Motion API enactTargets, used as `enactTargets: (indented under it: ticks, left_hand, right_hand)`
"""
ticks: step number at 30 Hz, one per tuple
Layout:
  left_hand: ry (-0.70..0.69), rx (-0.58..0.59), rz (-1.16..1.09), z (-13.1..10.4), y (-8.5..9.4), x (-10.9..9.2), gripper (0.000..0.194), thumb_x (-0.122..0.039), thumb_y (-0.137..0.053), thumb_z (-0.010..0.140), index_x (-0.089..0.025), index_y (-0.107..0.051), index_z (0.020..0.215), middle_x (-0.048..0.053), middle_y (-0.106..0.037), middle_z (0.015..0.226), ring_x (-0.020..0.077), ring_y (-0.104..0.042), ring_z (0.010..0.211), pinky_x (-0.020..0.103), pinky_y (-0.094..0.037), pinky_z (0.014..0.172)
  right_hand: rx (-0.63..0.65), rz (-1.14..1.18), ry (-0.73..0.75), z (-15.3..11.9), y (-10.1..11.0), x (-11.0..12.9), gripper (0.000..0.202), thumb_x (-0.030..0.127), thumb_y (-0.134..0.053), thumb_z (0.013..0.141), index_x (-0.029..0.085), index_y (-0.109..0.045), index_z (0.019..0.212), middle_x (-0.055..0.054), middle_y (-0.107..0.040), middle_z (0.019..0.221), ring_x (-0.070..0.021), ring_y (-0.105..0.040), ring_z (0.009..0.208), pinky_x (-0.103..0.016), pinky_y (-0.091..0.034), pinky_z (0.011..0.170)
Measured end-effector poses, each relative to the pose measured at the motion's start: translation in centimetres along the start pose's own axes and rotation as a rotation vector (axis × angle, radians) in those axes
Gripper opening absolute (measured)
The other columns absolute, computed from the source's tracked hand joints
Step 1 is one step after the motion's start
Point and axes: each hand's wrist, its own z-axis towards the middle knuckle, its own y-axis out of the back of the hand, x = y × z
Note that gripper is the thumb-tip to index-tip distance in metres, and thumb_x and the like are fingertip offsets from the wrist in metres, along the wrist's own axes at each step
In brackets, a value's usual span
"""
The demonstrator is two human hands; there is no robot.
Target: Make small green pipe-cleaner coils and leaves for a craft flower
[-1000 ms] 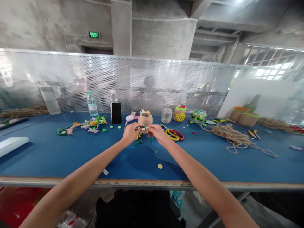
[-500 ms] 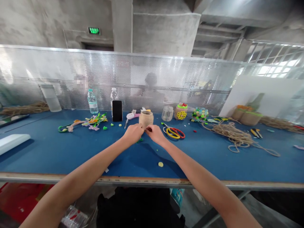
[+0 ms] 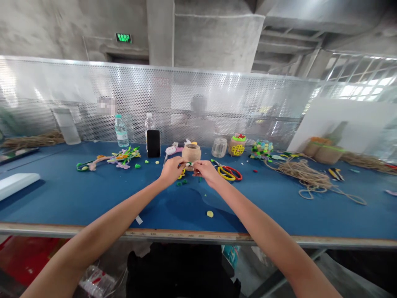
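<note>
A twine-wrapped jar (image 3: 191, 152) stands upright on the blue table. Just in front of it, my left hand (image 3: 173, 169) and my right hand (image 3: 205, 170) meet with fingertips pinched on a small white and green piece (image 3: 189, 164). Whether that piece touches the jar I cannot tell. Yellow loops (image 3: 181, 174) show beside my left fingers, and small green bits (image 3: 181, 183) lie below them.
Scissors with yellow and red handles (image 3: 229, 173) lie right of my hands. Behind are an empty glass jar (image 3: 219, 147), a decorated jar (image 3: 237, 146) and a black phone (image 3: 153, 143). Loose twine (image 3: 305, 176) spreads at right, coloured stems (image 3: 124, 157) at left.
My hands have risen slightly and their fingertips have come into view with the small white and green piece. The yellow loops and more green bits now show below them.
</note>
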Motion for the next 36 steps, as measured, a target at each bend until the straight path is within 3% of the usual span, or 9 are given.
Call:
enactTargets:
  ticks: [7, 13, 20, 29, 36]
  left_hand:
    - [-0.022, 0.033, 0.131, 0.0, 0.3, -0.1, 0.019, -0.027, -0.052, 0.089, -0.013, -0.058, 0.099, 0.005, -0.061, 0.098, 0.0155, -0.060, 0.086, 0.035, -0.052, 0.076]
    - [-0.096, 0.103, 0.288, -0.2, 1.1, -0.7, 0.020, -0.027, -0.053, 0.089, -0.013, -0.057, 0.102, 0.006, -0.059, 0.103, 0.0179, -0.059, 0.093, 0.038, -0.050, 0.080]
    - [-0.141, 0.203, 0.405, -0.5, 1.8, -1.9, 0.024, -0.028, -0.053, 0.088, -0.013, -0.055, 0.107, 0.008, -0.057, 0.108, 0.0195, -0.057, 0.096, 0.039, -0.050, 0.081]
    - [-0.074, 0.303, 0.317, -0.5, -0.6, -1.1, 0.023, -0.030, -0.052, 0.089, -0.014, -0.056, 0.105, 0.007, -0.059, 0.104, 0.0173, -0.059, 0.090, 0.036, -0.051, 0.078]
    - [-0.109, 0.288, 0.136, -0.5, -0.8, -0.4, 0.022, -0.029, -0.052, 0.089, -0.014, -0.057, 0.105, 0.007, -0.059, 0.106, 0.0180, -0.058, 0.093, 0.038, -0.050, 0.081]
  right_hand:
    - [0.012, 0.080, -0.092, 0.1, 0.2, 0.6, 0.024, 0.032, -0.051, 0.090, 0.013, -0.056, 0.104, -0.005, -0.060, 0.097, -0.0136, -0.060, 0.078, -0.030, -0.052, 0.067]
    - [0.067, 0.012, -0.122, -0.3, 0.6, 1.3, 0.024, 0.033, -0.050, 0.091, 0.012, -0.057, 0.102, -0.004, -0.060, 0.093, -0.0125, -0.060, 0.075, -0.029, -0.052, 0.065]
    - [0.162, -0.320, -0.033, -0.5, 1.1, 1.9, 0.026, 0.033, -0.049, 0.091, 0.013, -0.056, 0.104, -0.005, -0.060, 0.096, -0.0137, -0.060, 0.078, -0.031, -0.052, 0.068]
    - [0.207, -0.953, 0.100, 0.1, 4.4, 0.5, 0.022, 0.028, -0.053, 0.089, 0.016, -0.057, 0.107, -0.008, -0.055, 0.115, -0.0194, -0.055, 0.100, -0.040, -0.047, 0.086]
    - [0.215, -0.993, 0.109, 1.0, 4.6, -0.3, 0.024, 0.029, -0.053, 0.089, 0.016, -0.056, 0.109, -0.008, -0.056, 0.115, -0.0191, -0.056, 0.098, -0.040, -0.048, 0.084]
